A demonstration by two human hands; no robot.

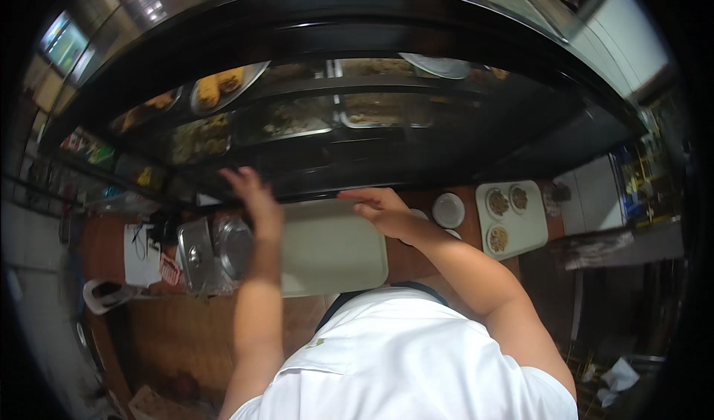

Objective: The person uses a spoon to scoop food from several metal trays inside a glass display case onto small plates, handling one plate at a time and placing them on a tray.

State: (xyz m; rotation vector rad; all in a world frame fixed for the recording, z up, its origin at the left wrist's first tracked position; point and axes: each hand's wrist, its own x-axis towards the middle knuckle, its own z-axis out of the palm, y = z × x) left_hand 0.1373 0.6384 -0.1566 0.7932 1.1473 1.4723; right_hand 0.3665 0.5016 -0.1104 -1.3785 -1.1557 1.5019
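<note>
My left hand (257,197) is raised near the front of the dark display cabinet, blurred, its fingers apart and holding nothing. My right hand (380,208) appears above the far right part of a pale green serving tray (334,253), index finger pointing left and thumb apart from it. I see nothing in its grasp; whether it touches the tray cannot be told. The tray lies on the reddish-brown counter before me, and nothing rests on its visible surface. Small white dishes (448,210) stand to the right of my right hand, some partly hidden by the forearm.
A second tray (532,233) at right carries several small plates of food. Left of my forearm are a clear-wrapped round container (234,247), a steel lid with a knob (195,258) and a white board (136,264). Food pans (295,120) sit inside the cabinet (312,169).
</note>
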